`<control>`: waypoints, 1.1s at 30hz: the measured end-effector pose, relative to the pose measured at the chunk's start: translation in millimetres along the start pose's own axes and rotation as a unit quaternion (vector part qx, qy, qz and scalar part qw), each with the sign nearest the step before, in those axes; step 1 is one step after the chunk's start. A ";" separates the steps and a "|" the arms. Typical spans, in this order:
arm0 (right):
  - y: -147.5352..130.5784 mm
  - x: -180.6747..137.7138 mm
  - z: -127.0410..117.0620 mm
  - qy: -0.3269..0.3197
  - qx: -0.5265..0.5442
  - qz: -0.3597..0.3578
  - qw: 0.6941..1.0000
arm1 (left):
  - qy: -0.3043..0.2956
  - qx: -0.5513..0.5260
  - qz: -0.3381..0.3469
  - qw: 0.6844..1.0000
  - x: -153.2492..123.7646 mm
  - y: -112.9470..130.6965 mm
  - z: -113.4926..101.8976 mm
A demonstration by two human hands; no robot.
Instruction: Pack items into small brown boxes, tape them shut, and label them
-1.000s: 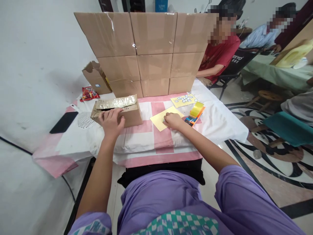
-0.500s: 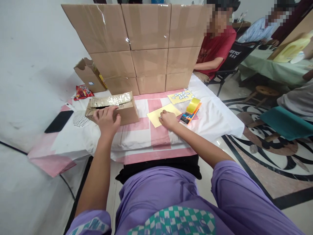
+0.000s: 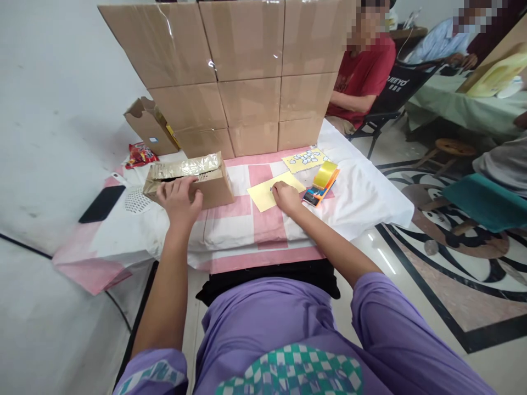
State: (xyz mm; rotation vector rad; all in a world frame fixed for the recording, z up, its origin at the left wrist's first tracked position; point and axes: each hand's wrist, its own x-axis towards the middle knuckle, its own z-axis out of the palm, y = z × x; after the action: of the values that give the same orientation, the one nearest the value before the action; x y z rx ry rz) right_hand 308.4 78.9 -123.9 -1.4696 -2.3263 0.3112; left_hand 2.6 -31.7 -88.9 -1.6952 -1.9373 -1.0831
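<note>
My left hand (image 3: 181, 202) rests against the front and top edge of an opened cardboard box (image 3: 218, 190), its fingers spread. A shiny flap lies along the box's top. My right hand (image 3: 287, 197) is closed, fingers pressed together, over a yellow sheet of paper (image 3: 261, 202). A small dark mark shows at its fingertips; what the fingers hold, if anything, is hidden. Just right of this hand lies an orange and blue tape dispenser (image 3: 316, 193) with a yellow roll of tape (image 3: 325, 174). Behind it is another yellow sheet (image 3: 290, 161) bearing several small pale pieces.
Stacked cardboard boxes (image 3: 251, 104) form a wall at the table's back. On the left are a black phone (image 3: 101, 203), a red packet (image 3: 140, 155) and a cardboard holder (image 3: 144, 127). A person in red (image 3: 373, 71) sits beyond the table's right side.
My right hand has shifted slightly right on the yellow sheet, baring a small dark mark by its fingertips. My left hand stays at the box. The camera view has shifted a little.
</note>
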 end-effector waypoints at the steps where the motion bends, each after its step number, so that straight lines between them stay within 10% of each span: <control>1: -0.5 0.7 -1.3 0.011 0.027 -0.003 1.000 | 0.013 -0.005 -0.001 1.000 -0.9 5.1 -1.1; 6: -26.7 -10.4 -9.4 0.041 0.203 -0.011 0.978 | 0.072 -0.083 0.053 0.993 -18.4 62.0 -1.3; 14: -78.1 -64.0 -18.0 0.066 0.581 -0.037 0.810 | 0.031 -0.158 0.136 0.978 -45.4 123.7 16.4; 33: -66.4 -85.1 -7.0 0.203 0.349 -0.210 0.890 | -0.096 -0.447 -0.029 0.889 -58.8 127.1 12.3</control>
State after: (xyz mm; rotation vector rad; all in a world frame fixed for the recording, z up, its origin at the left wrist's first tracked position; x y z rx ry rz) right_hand 289.9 -26.6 -108.8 -0.5912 -1.8275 0.5754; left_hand 139.2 -63.8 -97.7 -2.2448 -1.6885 -2.1261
